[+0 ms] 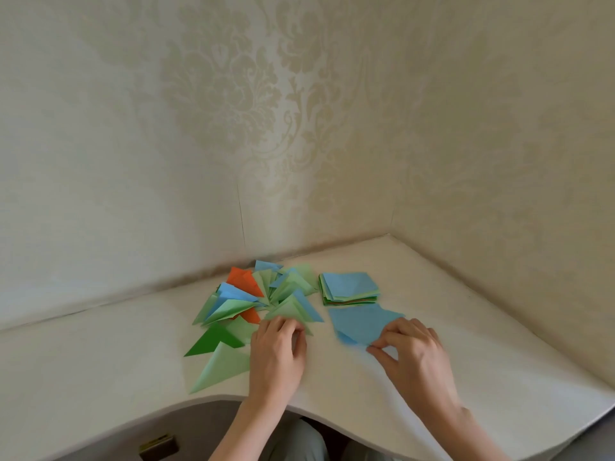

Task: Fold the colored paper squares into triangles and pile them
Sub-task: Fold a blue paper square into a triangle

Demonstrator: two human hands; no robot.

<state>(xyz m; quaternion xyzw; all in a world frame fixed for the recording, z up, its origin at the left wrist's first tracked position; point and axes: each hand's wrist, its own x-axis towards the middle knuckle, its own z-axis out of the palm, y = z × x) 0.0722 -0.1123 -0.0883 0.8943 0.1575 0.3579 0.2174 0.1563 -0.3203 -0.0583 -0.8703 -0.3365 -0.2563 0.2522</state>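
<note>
A person works at a pale bench set into a wallpapered corner. The right hand pinches the near corner of a blue sheet, thumb and fingers curled onto its edge. The left hand rests curled fingers on a light green triangle at the pile of folded triangles (green, blue, orange). A stack of squares sits just beyond the sheet.
</note>
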